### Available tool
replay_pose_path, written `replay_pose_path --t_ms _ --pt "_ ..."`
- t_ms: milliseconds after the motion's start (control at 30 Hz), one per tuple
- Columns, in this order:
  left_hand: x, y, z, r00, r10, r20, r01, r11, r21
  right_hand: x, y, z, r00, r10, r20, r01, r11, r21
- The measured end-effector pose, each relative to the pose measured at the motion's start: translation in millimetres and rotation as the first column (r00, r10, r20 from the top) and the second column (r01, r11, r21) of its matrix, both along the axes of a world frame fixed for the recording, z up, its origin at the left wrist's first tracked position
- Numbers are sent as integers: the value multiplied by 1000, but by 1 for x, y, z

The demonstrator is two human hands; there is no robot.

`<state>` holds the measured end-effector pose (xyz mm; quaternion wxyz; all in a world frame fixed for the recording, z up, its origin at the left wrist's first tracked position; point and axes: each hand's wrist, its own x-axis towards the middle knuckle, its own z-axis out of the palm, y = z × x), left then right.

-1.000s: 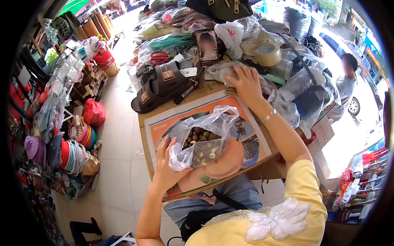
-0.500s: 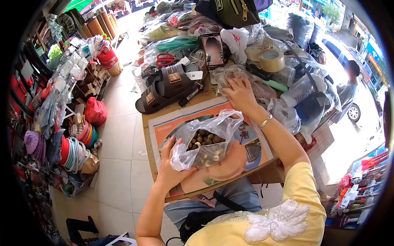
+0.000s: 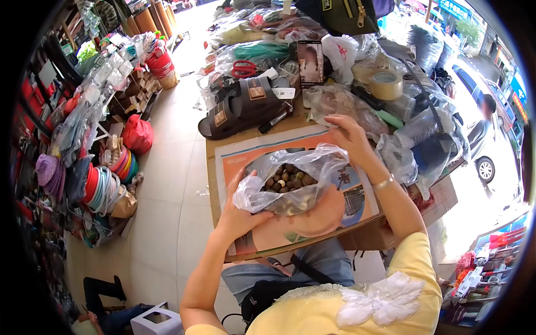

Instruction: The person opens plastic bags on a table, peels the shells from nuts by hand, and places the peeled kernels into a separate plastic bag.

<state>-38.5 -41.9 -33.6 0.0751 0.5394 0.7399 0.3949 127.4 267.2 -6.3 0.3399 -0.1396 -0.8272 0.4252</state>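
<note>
My left hand [image 3: 239,215] grips the near left side of a clear plastic bag [image 3: 330,167], its thumb along the front and its fingers behind the rim. Inside lie many small round brown nuts [image 3: 283,180], with a few pale pieces among them. The bag's mouth gapes upward on an orange printed sheet [image 3: 262,240]. Just past the bag's right rim is my right hand [image 3: 353,139], fingers stretched out and apart, seemingly holding nothing. Beyond its fingertips sits a crumpled clear plastic bag [image 3: 335,103].
A dark sandal [image 3: 245,106] stands at the table's back left, beside a propped phone [image 3: 310,64]. Red-handled scissors [image 3: 243,68], a tape roll [image 3: 386,85] and heaped plastic-wrapped goods fill the back. A person [image 3: 481,125] is outside at right; another person's leg [image 3: 103,290] shows lower left.
My right hand has drawn back from the crumpled plastic at the back toward the bag of nuts. My left hand keeps its hold. The whole view has shifted slightly.
</note>
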Motion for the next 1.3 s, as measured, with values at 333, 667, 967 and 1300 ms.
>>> replay_pose_path --t_ms 333,667,967,1300 --pt "-9 14 -4 991 -98 -94 92 993 -74 33 -73 2 952 285 114 -282 959 -45" --pt "-4 -25 10 1000 -8 -5 8 997 75 22 -73 19 994 107 18 -104 987 -119" --pt "-1 -237 -73 614 614 497 -758 633 155 18 -40 7 994 61 -96 -45 986 161" --pt "223 -493 -313 -554 695 457 -796 -283 -534 -33 -136 82 835 306 -457 -19 846 532"
